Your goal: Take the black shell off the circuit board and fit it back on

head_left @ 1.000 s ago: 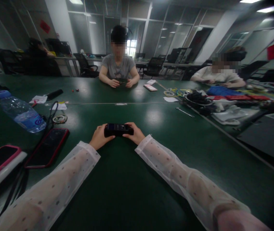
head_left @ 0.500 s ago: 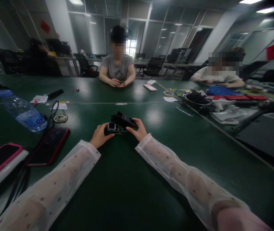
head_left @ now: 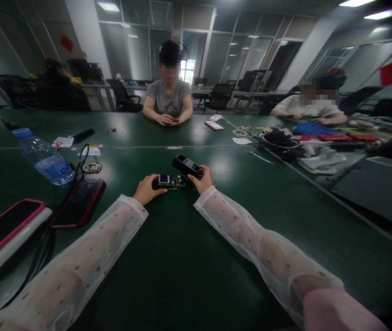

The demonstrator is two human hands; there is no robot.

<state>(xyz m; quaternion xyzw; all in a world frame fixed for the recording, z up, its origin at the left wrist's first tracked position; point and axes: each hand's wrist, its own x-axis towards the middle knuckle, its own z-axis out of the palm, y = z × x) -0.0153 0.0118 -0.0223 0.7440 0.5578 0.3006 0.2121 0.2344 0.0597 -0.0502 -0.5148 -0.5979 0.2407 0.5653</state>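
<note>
My left hand grips the left end of a green circuit board that has a small square screen at its left. In my right hand is a black rectangular casing, pinched at its right end and tilted. The casing hangs just above and behind the board, its face with cut-outs turned toward me. A gap shows between the two parts at the left, while their right ends lie close together.
On the green table, a water bottle, a red-edged phone and a pink-edged phone lie left. A wrench, cables and a grey box are right. One person sits opposite, another back right.
The black casing has turned in my right hand and moved slightly right and up off the board, showing more of the board. The view has shifted a little.
</note>
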